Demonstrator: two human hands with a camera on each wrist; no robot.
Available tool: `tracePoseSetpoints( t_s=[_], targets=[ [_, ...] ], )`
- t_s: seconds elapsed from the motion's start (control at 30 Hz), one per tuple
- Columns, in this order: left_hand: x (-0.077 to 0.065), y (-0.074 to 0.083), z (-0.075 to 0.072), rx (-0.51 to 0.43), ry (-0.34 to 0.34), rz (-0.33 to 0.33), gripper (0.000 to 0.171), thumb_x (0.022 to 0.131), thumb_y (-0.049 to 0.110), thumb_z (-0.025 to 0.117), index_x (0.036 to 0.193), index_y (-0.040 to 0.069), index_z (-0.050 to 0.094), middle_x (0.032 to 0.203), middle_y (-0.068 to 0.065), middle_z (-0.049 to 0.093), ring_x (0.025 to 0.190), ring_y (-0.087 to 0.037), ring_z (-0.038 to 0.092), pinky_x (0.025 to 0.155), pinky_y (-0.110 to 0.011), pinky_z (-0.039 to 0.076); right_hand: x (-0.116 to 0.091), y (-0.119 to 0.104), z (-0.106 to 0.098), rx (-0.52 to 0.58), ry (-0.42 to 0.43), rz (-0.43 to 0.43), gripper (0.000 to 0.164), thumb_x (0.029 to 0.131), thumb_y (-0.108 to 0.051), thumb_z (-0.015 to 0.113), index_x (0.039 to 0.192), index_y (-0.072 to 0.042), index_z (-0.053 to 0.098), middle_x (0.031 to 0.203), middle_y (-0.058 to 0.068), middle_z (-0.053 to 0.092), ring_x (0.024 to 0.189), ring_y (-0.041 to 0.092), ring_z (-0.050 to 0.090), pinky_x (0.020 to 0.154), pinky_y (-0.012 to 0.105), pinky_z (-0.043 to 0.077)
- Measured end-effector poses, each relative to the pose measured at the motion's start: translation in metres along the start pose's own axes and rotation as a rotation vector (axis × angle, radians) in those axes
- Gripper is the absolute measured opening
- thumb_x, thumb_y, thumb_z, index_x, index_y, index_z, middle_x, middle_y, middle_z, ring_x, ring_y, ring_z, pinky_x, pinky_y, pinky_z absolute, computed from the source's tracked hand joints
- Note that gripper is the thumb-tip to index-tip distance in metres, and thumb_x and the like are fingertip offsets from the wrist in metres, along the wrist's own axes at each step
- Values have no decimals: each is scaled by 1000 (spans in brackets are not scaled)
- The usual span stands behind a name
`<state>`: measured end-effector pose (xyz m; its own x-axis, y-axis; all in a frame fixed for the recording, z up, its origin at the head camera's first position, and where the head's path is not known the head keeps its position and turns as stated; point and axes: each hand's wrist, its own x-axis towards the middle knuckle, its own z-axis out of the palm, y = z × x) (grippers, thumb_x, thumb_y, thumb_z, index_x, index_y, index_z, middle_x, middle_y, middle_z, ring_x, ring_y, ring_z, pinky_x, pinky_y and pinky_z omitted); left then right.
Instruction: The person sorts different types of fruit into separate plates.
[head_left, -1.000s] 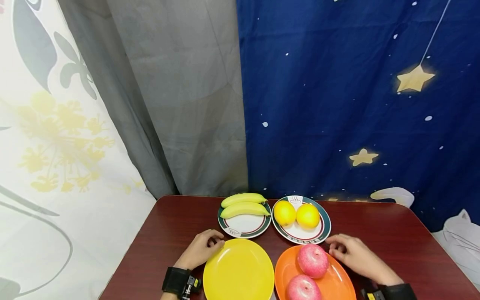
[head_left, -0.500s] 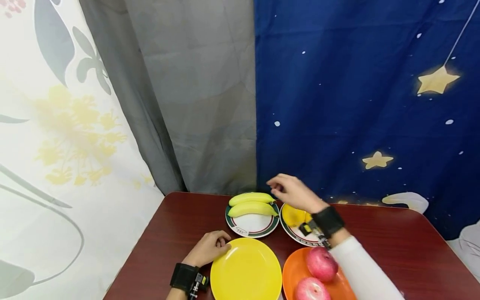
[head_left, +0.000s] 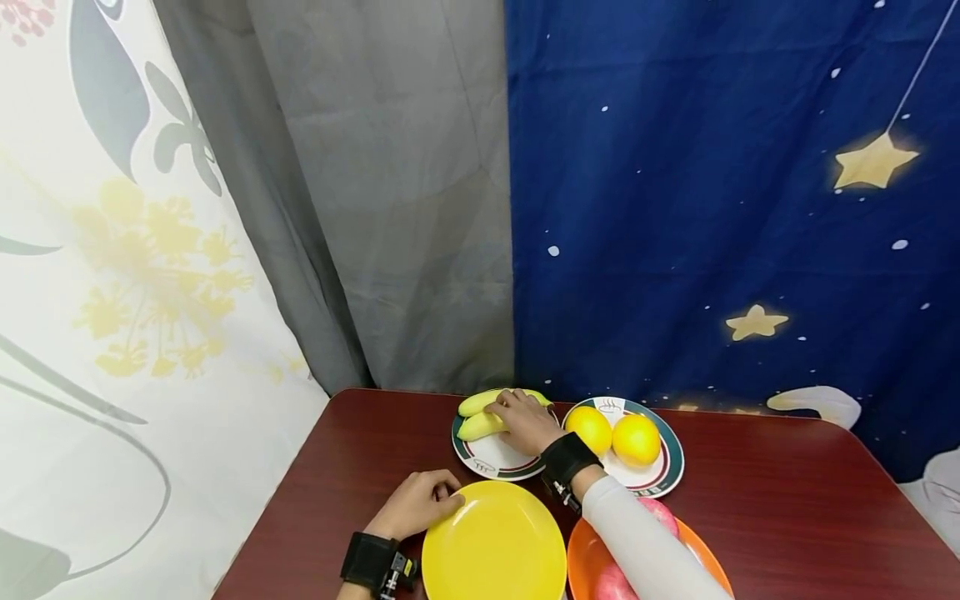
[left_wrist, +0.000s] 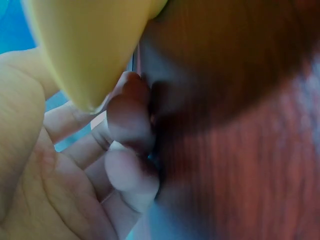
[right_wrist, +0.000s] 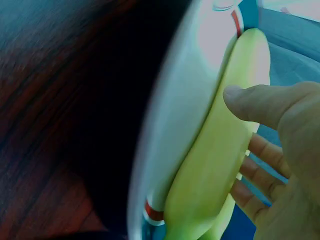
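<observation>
In the head view my right hand reaches over a white plate with a dark green rim. It grips the nearer of two bananas. The right wrist view shows the thumb on this banana's near side and the fingers behind it. The other banana lies just beyond, partly covered by the hand. My left hand holds the left rim of a bare yellow plate. Seen from the left wrist, its curled fingers are down by the tabletop, and its thumb passes behind the plate.
A second green-rimmed plate with two oranges stands at the back. Nearer, an orange plate carries two apples, partly hidden under my right sleeve. Curtains hang behind the dark red table.
My right hand has swung from beside the orange plate, up over the oranges, then down onto the nearer banana. My left hand has stayed at the yellow plate. The head view has shifted slightly.
</observation>
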<state>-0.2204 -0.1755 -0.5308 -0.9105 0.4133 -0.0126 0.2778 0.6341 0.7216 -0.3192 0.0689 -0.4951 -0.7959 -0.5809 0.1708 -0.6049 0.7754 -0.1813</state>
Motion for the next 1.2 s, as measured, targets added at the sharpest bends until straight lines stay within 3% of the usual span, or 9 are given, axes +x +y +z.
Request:
tracePoseSetpoints(
  t_s=[0.13, 0.37, 0.6, 0.77, 0.97, 1.2],
  targets=[
    [-1, 0, -1, -14, -13, 0, 15, 96, 33, 70, 100, 19, 73, 73, 4, 60, 57, -7, 51, 58, -22, 46, -1, 0, 4, -12, 21, -3, 44, 91, -13, 77, 133, -13, 65, 127, 11, 62, 117, 31, 52, 100, 47, 46],
    [0, -1, -1, -27, -14, -10, 14, 97, 32, 69, 101, 19, 73, 73, 5, 61, 57, -8, 53, 58, -23, 47, -3, 2, 9, -71, -37, 1, 46, 94, -22, 75, 136, -11, 61, 127, 11, 65, 115, 28, 51, 102, 42, 46],
    [2, -1, 1, -9, -15, 0, 16, 94, 35, 72, 99, 20, 72, 72, 5, 58, 56, -7, 50, 57, -23, 44, -6, 0, -1, -46, -52, -19, 45, 93, -20, 76, 134, -13, 60, 120, 8, 64, 107, 23, 57, 98, 39, 51],
    [1, -2, 0, -11, -7, -12, 15, 94, 34, 72, 99, 20, 72, 73, 4, 59, 56, -8, 50, 57, -23, 44, -8, -9, -20, 8, 5, -105, 46, 93, -22, 75, 135, -19, 58, 115, 4, 61, 93, 17, 58, 83, 34, 54],
    [0, -4, -1, -26, -14, 5, 18, 96, 35, 70, 104, 18, 72, 75, 4, 60, 58, -7, 52, 59, -25, 46, -19, -33, -46, -16, 71, -215, 48, 89, -34, 71, 134, -28, 56, 99, -6, 62, 75, 10, 52, 63, 24, 45],
    [-4, -6, -4, -63, -30, 64, 19, 99, 31, 67, 107, 15, 68, 81, 0, 63, 67, -4, 53, 65, -24, 46, -45, -67, -58, 1, 33, -384, 32, 88, -43, 75, 112, -27, 61, 84, -15, 55, 70, 2, 48, 59, 17, 37]
  ],
)
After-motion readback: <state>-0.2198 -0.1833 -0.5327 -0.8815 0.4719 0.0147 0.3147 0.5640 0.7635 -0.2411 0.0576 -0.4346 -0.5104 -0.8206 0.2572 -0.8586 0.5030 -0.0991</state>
